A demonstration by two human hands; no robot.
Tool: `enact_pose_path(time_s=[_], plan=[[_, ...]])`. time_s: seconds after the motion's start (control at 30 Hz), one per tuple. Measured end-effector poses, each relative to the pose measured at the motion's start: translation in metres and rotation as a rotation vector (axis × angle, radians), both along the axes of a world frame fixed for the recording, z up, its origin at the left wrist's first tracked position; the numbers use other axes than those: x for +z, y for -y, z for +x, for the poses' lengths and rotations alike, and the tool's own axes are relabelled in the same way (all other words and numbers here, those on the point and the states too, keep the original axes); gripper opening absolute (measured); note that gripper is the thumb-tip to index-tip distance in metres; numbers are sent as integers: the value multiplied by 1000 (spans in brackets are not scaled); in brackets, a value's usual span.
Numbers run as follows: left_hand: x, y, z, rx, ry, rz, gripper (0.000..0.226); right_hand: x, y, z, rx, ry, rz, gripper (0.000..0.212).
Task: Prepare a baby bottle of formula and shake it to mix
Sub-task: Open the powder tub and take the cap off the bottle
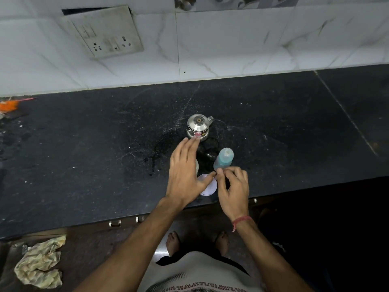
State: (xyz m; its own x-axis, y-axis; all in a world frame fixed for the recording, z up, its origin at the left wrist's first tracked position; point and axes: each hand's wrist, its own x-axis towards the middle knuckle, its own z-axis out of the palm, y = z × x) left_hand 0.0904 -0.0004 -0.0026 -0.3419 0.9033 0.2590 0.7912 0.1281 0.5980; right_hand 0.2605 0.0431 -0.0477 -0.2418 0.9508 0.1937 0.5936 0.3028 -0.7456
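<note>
Blue baby bottle (pixel 223 160) is seen upright on black bench (pixel 84 154), at 5 o'clock of steel pot (pixel 197 127). Left hand (pixel 186 173) is spread, grip released, over white lid (pixel 208 185). Right hand (pixel 233 188) is curled beside bottle base; whether anything is pinched cannot be told.

We stood in a home kitchen, at a black stone counter (pixel 84 144) backed by white marble-look wall tiles (pixel 231 43) with a grimy switch and socket plate (pixel 105 32) set into them. A small steel lidded pot (pixel 197 128) sat on the counter, drawer handles (pixel 115 223) showed under its front edge, and a crumpled rag (pixel 40 264) lay low at the left. Our bare feet (pixel 173 243) showed on the floor below, which also suited a house.
</note>
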Motion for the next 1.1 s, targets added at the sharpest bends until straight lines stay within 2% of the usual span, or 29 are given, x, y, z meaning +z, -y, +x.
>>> enact_pose_path(time_s=[0.07,0.13,0.23,0.37,0.47,0.57,0.63,0.9,1.0,1.1], plan=[[8,-5,13,-72,41,38,93,10,-2,0,-34,-46,13,31],[12,-9,30,-112,184,38,86,20,-5,2,-84,-83,50,31],[11,-14,50,-52,420,-24,91,36,-13,4,-143,-137,79,30],[6,-33,63,34,560,-141,93,49,-31,7,-103,-152,77,13],[1,-47,64,74,640,-255,87,52,-48,9,-20,-102,20,28],[-8,-60,59,53,591,-272,61,52,-62,9,84,19,-103,54],[-11,-66,58,29,542,-247,47,52,-71,10,119,77,-145,59],[-12,-75,66,-18,428,-258,48,57,-94,25,137,212,-84,50],[-12,-79,66,-18,370,-281,66,60,-99,29,191,230,-78,46],[-18,-80,64,-25,361,-276,63,62,-105,34,281,260,-78,47]])
